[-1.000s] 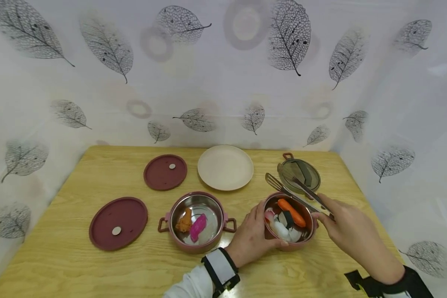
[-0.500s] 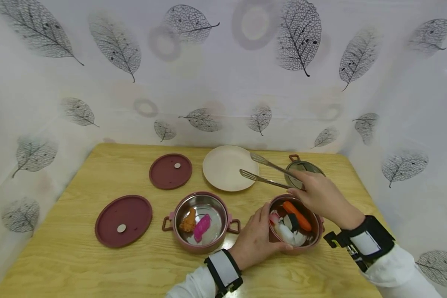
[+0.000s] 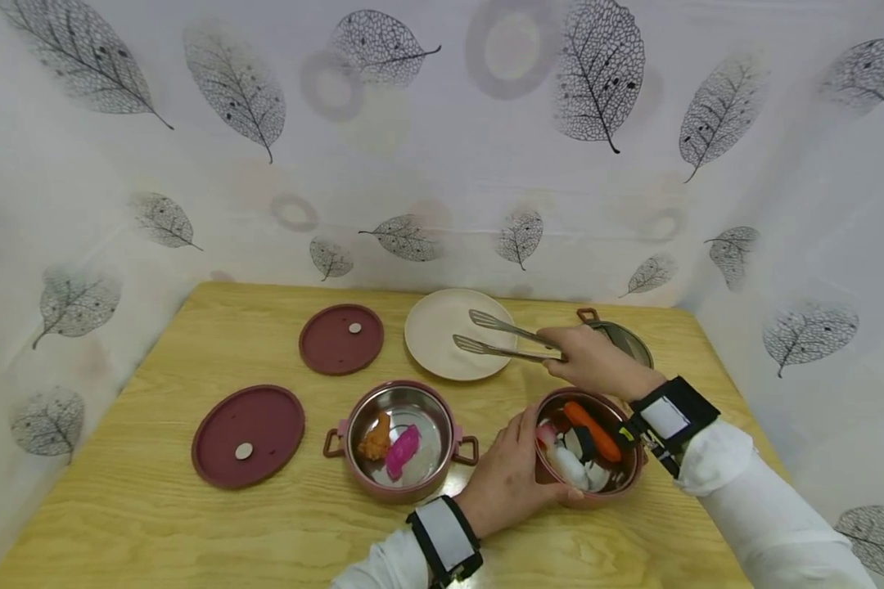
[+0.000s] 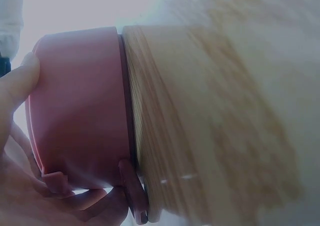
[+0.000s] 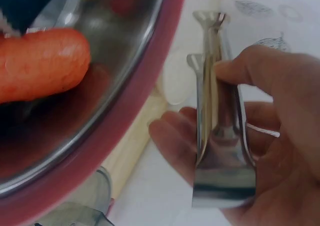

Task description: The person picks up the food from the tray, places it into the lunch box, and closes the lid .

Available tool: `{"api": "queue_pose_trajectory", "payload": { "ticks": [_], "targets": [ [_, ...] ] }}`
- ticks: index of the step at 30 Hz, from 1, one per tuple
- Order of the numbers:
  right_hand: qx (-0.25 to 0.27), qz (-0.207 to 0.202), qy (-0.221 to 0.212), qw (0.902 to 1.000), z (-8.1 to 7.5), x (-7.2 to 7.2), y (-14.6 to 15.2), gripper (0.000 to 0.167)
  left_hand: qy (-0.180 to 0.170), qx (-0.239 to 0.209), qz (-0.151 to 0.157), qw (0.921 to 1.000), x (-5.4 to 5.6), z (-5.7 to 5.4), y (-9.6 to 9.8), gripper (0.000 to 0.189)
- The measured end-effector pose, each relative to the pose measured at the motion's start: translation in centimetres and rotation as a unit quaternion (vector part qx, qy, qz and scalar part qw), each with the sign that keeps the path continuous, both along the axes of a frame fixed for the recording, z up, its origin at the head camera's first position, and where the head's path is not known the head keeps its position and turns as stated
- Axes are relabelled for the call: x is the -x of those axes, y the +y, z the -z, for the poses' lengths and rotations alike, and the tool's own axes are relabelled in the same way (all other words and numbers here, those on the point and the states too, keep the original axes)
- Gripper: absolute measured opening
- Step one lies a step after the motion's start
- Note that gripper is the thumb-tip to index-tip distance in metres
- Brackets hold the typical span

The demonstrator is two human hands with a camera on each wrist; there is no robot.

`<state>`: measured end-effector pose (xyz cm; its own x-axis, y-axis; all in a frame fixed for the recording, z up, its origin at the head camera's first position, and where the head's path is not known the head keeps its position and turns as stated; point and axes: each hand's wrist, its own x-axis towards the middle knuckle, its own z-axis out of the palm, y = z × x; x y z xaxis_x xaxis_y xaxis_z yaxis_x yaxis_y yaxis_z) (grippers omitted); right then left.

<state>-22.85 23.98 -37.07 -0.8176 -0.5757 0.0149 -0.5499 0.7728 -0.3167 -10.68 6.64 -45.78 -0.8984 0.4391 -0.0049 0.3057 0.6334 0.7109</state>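
My left hand (image 3: 508, 483) grips the left side of a small pink pot (image 3: 595, 501), thumb near its front rim; the left wrist view shows fingers around the pot wall (image 4: 80, 105) by a side handle. Inside the pot lie a carrot (image 3: 593, 429), a dark-banded piece (image 3: 580, 442) and white pieces (image 3: 570, 466). My right hand (image 3: 604, 360) holds metal tongs (image 3: 504, 325) beyond that pot. Their slotted ends are spread apart over the cream plate (image 3: 430, 335), with nothing between them. Thumb and fingers sit on either side of the tongs (image 5: 225, 181) in the right wrist view.
Left of the hands stands a second pink pot (image 3: 398, 493) holding a fried-chicken-like piece (image 3: 376, 442) and a magenta piece (image 3: 403, 451). Two dark red lids, one behind (image 3: 342, 352) and one nearer (image 3: 243, 417), lie at left. A glass lid (image 3: 633, 343) is partly behind my right hand.
My right hand has carried the tongs left and away from over the right pot to above the plate. My left hand keeps its grip on the pot. The head view has shifted slightly.
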Motion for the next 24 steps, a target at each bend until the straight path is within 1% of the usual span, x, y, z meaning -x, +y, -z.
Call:
{"api": "queue_pose_trajectory", "payload": {
  "ticks": [4,9,12,14,17,19,21,24],
  "targets": [
    [0.004,-0.019,-0.032,0.9993,0.5,0.9,-0.3,0.042,0.000,-0.001,0.000,1.0000,0.0,0.0,0.0,0.115],
    [-0.012,-0.029,-0.050,0.9982,0.9,2.0,-0.7,0.042,0.001,-0.006,0.004,1.0000,0.0,-0.1,-0.1,0.115],
    [-0.038,-0.034,-0.057,0.9971,1.1,2.7,-1.2,0.042,-0.002,-0.008,0.004,1.0000,0.0,-0.1,-0.2,0.115],
    [-0.066,-0.040,-0.061,0.9951,1.2,3.1,-1.5,0.043,-0.005,-0.010,0.004,0.9999,0.0,-0.1,-0.1,0.115],
    [-0.120,-0.037,-0.074,0.9894,1.2,3.5,-2.2,0.048,-0.009,-0.014,0.004,0.9999,0.0,-0.1,-0.1,0.116],
    [-0.145,-0.035,-0.078,0.9856,1.3,3.7,-2.8,0.051,-0.009,-0.014,0.003,0.9999,0.0,0.0,0.0,0.116],
    [-0.163,-0.028,-0.081,0.9830,1.4,3.9,-3.2,0.054,-0.008,-0.015,0.003,0.9999,0.0,0.1,0.0,0.116],
    [-0.163,-0.027,-0.078,0.9832,1.6,4.2,-3.8,0.053,-0.002,-0.015,0.004,0.9999,0.1,0.1,0.0,0.116]
  ]
}}
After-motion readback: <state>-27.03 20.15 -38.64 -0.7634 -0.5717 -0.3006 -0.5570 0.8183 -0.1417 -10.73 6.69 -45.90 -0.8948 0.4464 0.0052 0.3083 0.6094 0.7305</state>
